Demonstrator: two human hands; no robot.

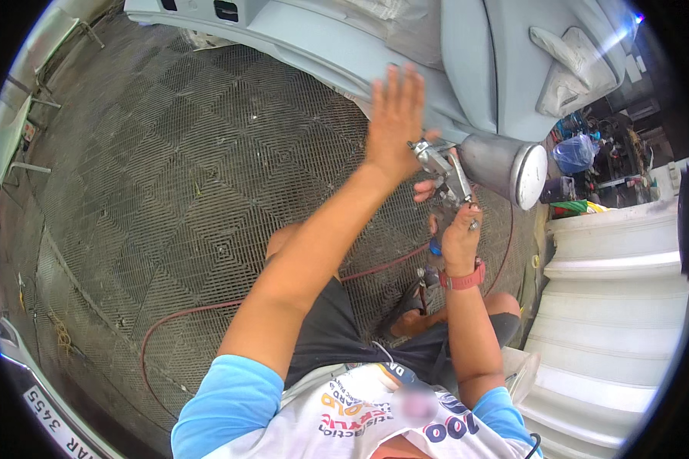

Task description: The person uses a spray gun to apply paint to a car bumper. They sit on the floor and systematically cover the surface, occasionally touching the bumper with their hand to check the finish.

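Spray gun [441, 164], near the far grey car body [471, 76], sits in the curled grip of the right hand [460, 236], likely keeping its cup [497, 166] clear, the left hand [395, 138] spread wide leftward.

Vehicle paint workshop suggested, grey vehicle body [467, 69] seen at one o'clock, spray gun [486, 164] held toward two, red hose [386, 264] laid across patterned floor [207, 176], clutter [578, 153] piled near three.

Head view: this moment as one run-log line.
left hand: open, grey panel contact unclear | right hand: grips spray gun | metal cup: tipped sideways | red hose: on floor
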